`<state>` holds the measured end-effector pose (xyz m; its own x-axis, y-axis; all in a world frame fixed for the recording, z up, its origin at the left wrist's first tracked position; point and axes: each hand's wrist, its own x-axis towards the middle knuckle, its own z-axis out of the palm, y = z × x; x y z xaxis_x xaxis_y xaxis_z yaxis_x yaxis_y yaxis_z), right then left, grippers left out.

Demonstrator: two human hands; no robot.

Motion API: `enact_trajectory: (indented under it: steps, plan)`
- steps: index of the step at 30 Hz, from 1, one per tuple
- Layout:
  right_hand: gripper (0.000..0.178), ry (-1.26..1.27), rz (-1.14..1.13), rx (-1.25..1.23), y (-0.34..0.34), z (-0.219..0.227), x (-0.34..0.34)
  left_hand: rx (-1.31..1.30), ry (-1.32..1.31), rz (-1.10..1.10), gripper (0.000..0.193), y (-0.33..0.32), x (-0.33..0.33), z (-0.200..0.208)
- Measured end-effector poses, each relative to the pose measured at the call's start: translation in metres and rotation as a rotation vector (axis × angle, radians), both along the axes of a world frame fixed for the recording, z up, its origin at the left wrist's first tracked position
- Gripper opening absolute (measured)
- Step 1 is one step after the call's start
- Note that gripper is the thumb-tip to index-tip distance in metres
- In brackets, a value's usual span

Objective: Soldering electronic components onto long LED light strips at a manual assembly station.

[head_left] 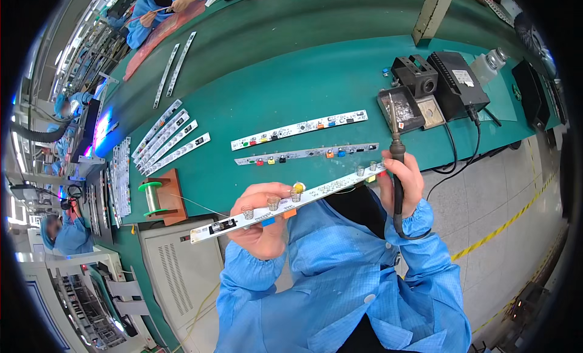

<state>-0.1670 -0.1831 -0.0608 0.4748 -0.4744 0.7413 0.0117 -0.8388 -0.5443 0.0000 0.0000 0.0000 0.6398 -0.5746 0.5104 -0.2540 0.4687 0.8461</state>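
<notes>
My left hand (267, 239) is closed round the left part of a long, narrow white circuit board (325, 190), tilted with its right end higher. Along its upper face stand several coil springs (274, 202), with a small yellow part (299, 187) by one of them. Blue and orange blocks (290, 213) show on its lower edge. My right hand (412, 181) is closed on a soldering iron (398, 151), tip pointing up and away. Its fingers also meet the board's right end. Two more circuit boards (303, 129) with coloured connectors lie on the green bench beyond.
A spool of solder wire (155, 199) stands on a brown holder at left. Several board strips (172, 145) lie near it. Soldering station (458, 85), black tray (398, 110) and clear bottle (490, 64) stand at right, with black cables trailing. Across the bench, a person handles something thin.
</notes>
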Motion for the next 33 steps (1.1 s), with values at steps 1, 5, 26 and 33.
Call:
enact_trajectory:
  steps: [1, 5, 26, 33]
  plan:
    - [0.034, -0.012, -0.015, 0.006, 0.001, 0.001, 0.001, 0.025, -0.016, 0.004, 0.028, 0.000, 0.000, 0.004]
    - [0.032, -0.039, -0.056, -0.008, -0.001, -0.001, -0.001, 0.092, -0.091, 0.034, 0.026, 0.001, 0.002, 0.006]
    - [0.040, -0.037, -0.082, 0.175, -0.005, -0.019, -0.023, 0.122, -0.041, 0.262, 0.012, 0.026, 0.040, 0.014]
    - [0.050, -0.173, 0.062, 0.221, -0.002, -0.016, -0.036, 0.223, 0.180, 0.275, 0.012, 0.026, 0.055, 0.009]
